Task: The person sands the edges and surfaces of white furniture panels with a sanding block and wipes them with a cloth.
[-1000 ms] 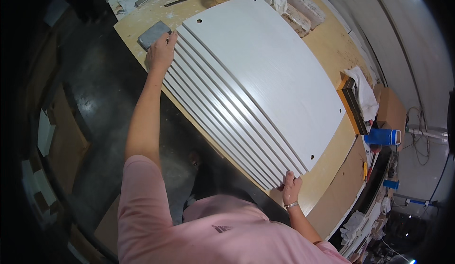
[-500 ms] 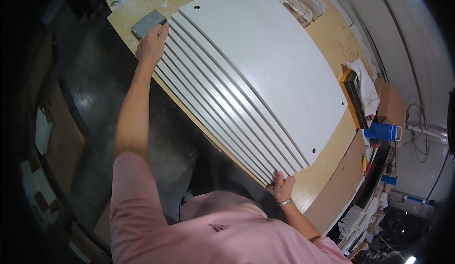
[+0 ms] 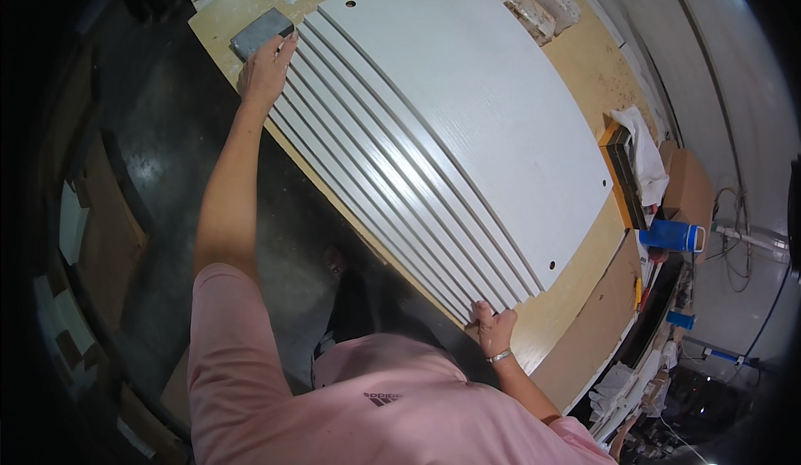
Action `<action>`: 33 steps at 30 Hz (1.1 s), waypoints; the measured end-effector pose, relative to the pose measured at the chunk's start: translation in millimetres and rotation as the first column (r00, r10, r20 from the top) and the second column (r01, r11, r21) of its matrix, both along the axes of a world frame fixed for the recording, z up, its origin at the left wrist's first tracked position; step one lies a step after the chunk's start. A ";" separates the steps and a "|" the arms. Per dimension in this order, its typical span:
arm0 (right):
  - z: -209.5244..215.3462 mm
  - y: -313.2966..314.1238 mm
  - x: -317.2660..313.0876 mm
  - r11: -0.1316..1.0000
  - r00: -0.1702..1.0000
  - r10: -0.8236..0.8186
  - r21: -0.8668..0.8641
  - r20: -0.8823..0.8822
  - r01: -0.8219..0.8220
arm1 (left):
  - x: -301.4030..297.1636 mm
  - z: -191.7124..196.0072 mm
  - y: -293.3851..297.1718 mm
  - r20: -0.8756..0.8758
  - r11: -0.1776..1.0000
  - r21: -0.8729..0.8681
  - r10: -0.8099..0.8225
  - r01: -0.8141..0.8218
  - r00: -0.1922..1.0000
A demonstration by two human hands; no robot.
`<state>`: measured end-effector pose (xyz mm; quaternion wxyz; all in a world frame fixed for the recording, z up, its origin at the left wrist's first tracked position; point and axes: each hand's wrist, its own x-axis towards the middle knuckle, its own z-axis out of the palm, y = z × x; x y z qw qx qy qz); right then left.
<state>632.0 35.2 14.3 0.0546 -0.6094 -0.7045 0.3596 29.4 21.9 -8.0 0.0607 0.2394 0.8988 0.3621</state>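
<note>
A large white board with dark holes near its corners lies on the worktable. Along its near side runs a row of narrow white strips, parallel and closely set. Whether they overlap or lie side by side I cannot tell. My left hand is closed around the strips' far-left ends, fingers over the edge, beside a grey block. At the opposite, near-right end, my right hand grips the outermost strips with its thumb on top; its other fingers are partly hidden.
The yellowish worktable extends beyond the board. Wrapped bundles lie at its far side. To the right are a black-and-orange block, a white cloth and a blue bottle. Dark floor lies left.
My right hand has slid slightly left along the strip ends. My left hand keeps its hold at the far end. The whole view has shifted a little.
</note>
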 end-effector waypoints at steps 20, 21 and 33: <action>136.5 66.8 -40.2 0.984 0.956 0.179 0.034 -0.232 -0.175 | -68.7 4.2 -27.5 -0.428 0.934 -0.347 -0.242 0.089 0.871; 139.0 88.2 -52.8 0.942 0.945 0.292 0.214 -0.147 -0.258 | -70.5 12.1 -26.0 -0.412 0.970 -0.235 -0.154 0.058 0.898; 90.5 213.3 -120.9 0.431 0.724 0.607 0.629 0.329 -0.647 | 209.0 19.8 -21.6 -0.459 0.928 0.236 -0.156 0.290 0.874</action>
